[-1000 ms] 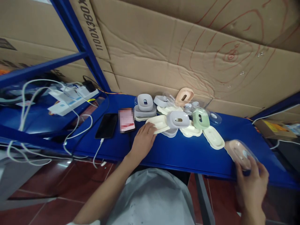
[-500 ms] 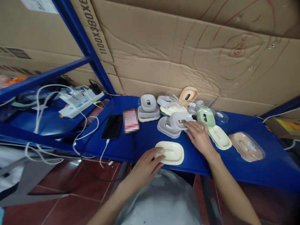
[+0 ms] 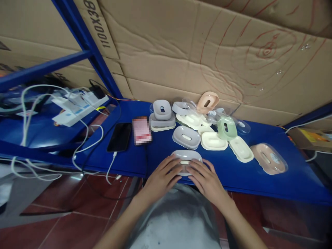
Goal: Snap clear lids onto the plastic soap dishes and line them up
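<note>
A grey soap dish (image 3: 190, 154) lies at the table's front edge, with a cream ridge showing through its slot. My left hand (image 3: 163, 175) holds its left side, fingers laid over the rim. On its right side rests my right hand (image 3: 206, 178), fingers bent over the dish. Whatever lies under the dish is mostly hidden. Just behind is another grey dish (image 3: 181, 133) with a cream piece in its slot. To its right sit a cream tray (image 3: 214, 145), a green dish (image 3: 227, 128) standing partly over it, and a second cream tray (image 3: 241, 149).
A brown dish with a clear cover (image 3: 267, 160) lies at the right. Stacked grey dishes (image 3: 163, 119) and an orange dish (image 3: 208, 101) stand toward the cardboard wall (image 3: 160, 52). At left are a phone (image 3: 119, 137), a blurred pink card (image 3: 141, 130) and a power strip (image 3: 80, 110).
My right hand has brought the grey dish from the back pile to the front, over where the cream tray lay. My left hand now meets it there. The view has shifted slightly.
</note>
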The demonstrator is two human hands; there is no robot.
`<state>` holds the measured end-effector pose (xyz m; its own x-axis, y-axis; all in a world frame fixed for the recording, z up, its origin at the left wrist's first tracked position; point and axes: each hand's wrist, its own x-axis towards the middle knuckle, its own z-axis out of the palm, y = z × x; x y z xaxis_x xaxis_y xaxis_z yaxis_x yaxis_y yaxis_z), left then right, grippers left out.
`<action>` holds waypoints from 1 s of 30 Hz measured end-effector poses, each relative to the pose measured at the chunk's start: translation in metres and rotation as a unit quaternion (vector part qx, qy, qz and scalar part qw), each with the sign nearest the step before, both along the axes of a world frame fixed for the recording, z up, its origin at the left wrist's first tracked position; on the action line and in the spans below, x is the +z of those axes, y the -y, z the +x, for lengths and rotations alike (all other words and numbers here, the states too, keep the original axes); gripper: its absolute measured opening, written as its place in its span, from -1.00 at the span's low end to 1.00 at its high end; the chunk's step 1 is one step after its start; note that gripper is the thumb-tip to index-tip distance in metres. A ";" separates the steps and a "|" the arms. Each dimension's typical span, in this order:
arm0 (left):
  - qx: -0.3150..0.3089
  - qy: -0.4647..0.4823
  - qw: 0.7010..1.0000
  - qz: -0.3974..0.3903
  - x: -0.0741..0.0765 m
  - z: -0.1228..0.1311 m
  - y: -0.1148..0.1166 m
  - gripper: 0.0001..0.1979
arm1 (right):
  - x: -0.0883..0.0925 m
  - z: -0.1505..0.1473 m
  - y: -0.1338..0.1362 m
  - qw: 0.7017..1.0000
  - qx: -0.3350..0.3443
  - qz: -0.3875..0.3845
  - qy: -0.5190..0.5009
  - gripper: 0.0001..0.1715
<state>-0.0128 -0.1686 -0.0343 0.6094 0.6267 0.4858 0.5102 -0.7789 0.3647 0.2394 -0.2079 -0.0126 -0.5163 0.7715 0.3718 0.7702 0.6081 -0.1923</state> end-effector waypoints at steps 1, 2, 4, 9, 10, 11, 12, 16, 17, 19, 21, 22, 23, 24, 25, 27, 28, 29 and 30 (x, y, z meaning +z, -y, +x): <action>-0.005 0.001 1.000 0.001 0.000 0.000 -0.001 -0.61 | -0.001 0.001 -0.001 1.000 0.001 0.002 0.002 -0.48; -0.007 0.001 1.000 0.004 0.000 0.000 -0.001 -0.61 | -0.002 0.004 -0.002 1.000 0.005 0.003 0.006 -0.46; -0.006 0.004 1.000 0.009 0.000 0.000 -0.001 -0.62 | -0.002 0.014 -0.008 1.000 0.018 -0.003 0.013 -0.43; -0.005 0.011 1.000 -0.012 0.001 0.001 0.000 -0.67 | -0.003 0.062 -0.040 0.989 -0.142 0.035 0.016 -0.44; -0.005 0.014 1.000 -0.015 0.001 0.001 0.000 -0.67 | -0.004 0.071 -0.045 0.982 -0.180 0.048 0.022 -0.47; -0.007 0.018 1.000 -0.017 0.002 0.001 0.000 -0.67 | -0.005 0.079 -0.049 0.978 -0.200 0.056 0.029 -0.50; -0.008 0.021 1.000 -0.019 0.003 0.001 0.000 -0.67 | -0.006 0.086 -0.052 0.977 -0.204 0.058 0.032 -0.53; -0.006 0.034 0.999 -0.025 0.004 0.001 0.001 -0.68 | 0.005 0.103 -0.058 0.977 -0.200 0.078 -0.015 -0.55; -0.005 0.037 0.999 -0.025 0.003 0.002 0.001 -0.69 | 0.010 0.106 -0.061 0.972 -0.217 0.092 -0.021 -0.53; -0.002 0.043 0.999 -0.021 0.002 0.002 0.001 -0.69 | 0.022 0.109 -0.073 0.961 -0.251 0.118 -0.003 -0.48; 0.001 0.049 0.999 -0.015 0.002 0.003 0.001 -0.67 | 0.033 0.109 -0.094 0.956 -0.260 0.127 0.045 -0.43; 0.002 0.050 0.999 -0.014 0.001 0.003 0.001 -0.67 | 0.038 0.107 -0.108 0.955 -0.258 0.128 0.069 -0.40; 0.003 0.051 0.999 -0.014 0.001 0.003 0.001 -0.66 | 0.042 0.105 -0.123 0.954 -0.258 0.127 0.090 -0.36; 0.003 0.050 0.999 -0.016 0.001 0.004 0.001 -0.66 | 0.045 0.102 -0.139 0.952 -0.260 0.124 0.106 -0.31; 0.004 0.049 0.999 -0.019 0.001 0.004 0.002 -0.66 | 0.049 0.099 -0.154 0.950 -0.264 0.116 0.120 -0.26; 0.010 0.049 0.998 -0.028 0.001 0.003 0.003 -0.67 | 0.055 0.095 -0.180 0.948 -0.274 0.090 0.136 -0.23; 0.016 0.055 0.998 -0.033 0.001 0.002 0.004 -0.67 | 0.058 0.094 -0.187 0.949 -0.273 0.078 0.137 -0.27; 0.024 0.066 0.997 -0.040 0.000 0.001 0.004 -0.67 | 0.061 0.093 -0.190 0.952 -0.269 0.073 0.131 -0.32; 0.032 0.083 0.995 -0.051 0.000 0.000 0.004 -0.69 | 0.064 0.092 -0.186 0.955 -0.261 0.077 0.115 -0.37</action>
